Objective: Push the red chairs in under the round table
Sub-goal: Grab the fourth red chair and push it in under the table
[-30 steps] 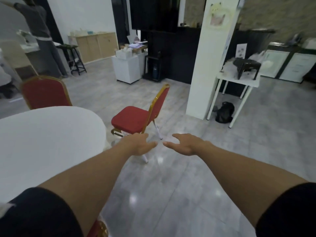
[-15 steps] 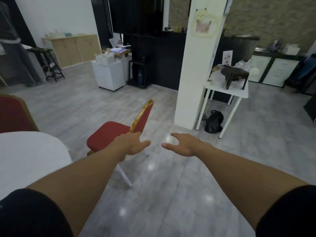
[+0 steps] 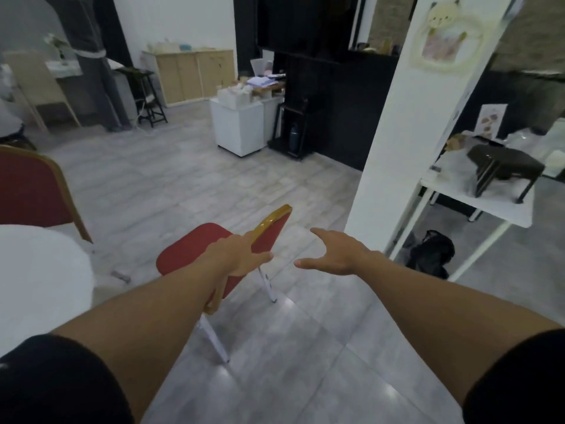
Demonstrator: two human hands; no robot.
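Left hand [image 3: 237, 258] lies on the chair [image 3: 195, 255] backrest, fingers seemingly curled round it; right hand [image 3: 333, 255] spread, empty, just right. Desk [image 3: 36, 270] lower left.

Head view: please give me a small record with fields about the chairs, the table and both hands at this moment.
near chair: red chair with gold frame, standing off from the table, seat towards it
far chair: second red chair at the left edge, behind the table
table: round white table, lower left
left hand: left hand on the near chair's backrest; full grip cannot be told
right hand: right hand open, fingers spread, in the air right of the backrest, not touching
task state: near chair not yet under the table
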